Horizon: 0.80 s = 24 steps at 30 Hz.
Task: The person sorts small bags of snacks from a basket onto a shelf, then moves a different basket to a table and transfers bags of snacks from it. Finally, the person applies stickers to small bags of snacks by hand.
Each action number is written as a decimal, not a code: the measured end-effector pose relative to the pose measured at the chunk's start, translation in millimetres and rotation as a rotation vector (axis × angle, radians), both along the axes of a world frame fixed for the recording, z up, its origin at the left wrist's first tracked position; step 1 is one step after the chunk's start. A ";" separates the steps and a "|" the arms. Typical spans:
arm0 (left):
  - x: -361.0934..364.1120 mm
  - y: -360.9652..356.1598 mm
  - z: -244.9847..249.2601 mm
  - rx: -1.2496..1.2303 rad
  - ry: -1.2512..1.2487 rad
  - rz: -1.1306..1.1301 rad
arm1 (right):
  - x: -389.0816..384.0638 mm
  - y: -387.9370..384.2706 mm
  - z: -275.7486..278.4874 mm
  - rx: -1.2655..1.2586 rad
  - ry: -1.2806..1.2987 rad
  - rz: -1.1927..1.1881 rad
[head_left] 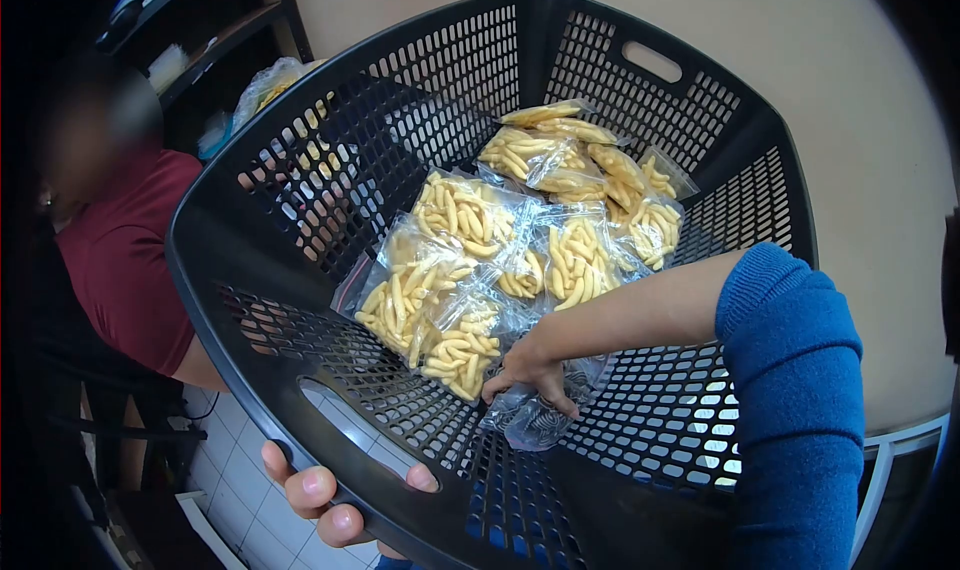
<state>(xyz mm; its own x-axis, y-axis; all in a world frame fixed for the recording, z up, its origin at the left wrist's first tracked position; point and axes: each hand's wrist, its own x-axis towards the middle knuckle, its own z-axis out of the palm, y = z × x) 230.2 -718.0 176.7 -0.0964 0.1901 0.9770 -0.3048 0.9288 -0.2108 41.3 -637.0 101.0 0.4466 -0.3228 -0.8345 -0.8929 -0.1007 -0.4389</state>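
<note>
A large black plastic laundry basket (215,235) with slotted walls is tilted in front of me. My left hand (325,495) grips its near rim at the handle opening, fingers wrapped around the edge. Inside lie several clear bags of pale yellow stick-shaped snacks (465,215), some overlapping. My right hand (535,375), in a rolled blue sleeve, reaches down into the basket. Its fingers are curled on a clear plastic bag with a dark, white-swirled pattern (530,415), beside the lowest snack bags. Part of this bag is hidden under the hand.
A person in a maroon shirt (130,240) is close on the left, beyond the basket. Behind them stands a dark shelf (225,45) with plastic-wrapped items. A beige wall (820,80) rises behind and to the right. White floor tiles (265,515) show below.
</note>
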 end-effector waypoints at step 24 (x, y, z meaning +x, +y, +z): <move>-6.3 -5.9 12.0 -0.259 -0.010 -0.068 | 2.3 1.3 -8.5 0.255 -0.076 -0.210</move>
<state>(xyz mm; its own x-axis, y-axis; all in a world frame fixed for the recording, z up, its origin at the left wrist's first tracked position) 223.9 -724.0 188.7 -0.0847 0.4402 0.8939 -0.2403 0.8616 -0.4471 43.6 -635.7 92.5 0.4561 -0.2000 -0.8671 -0.8463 0.2037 -0.4922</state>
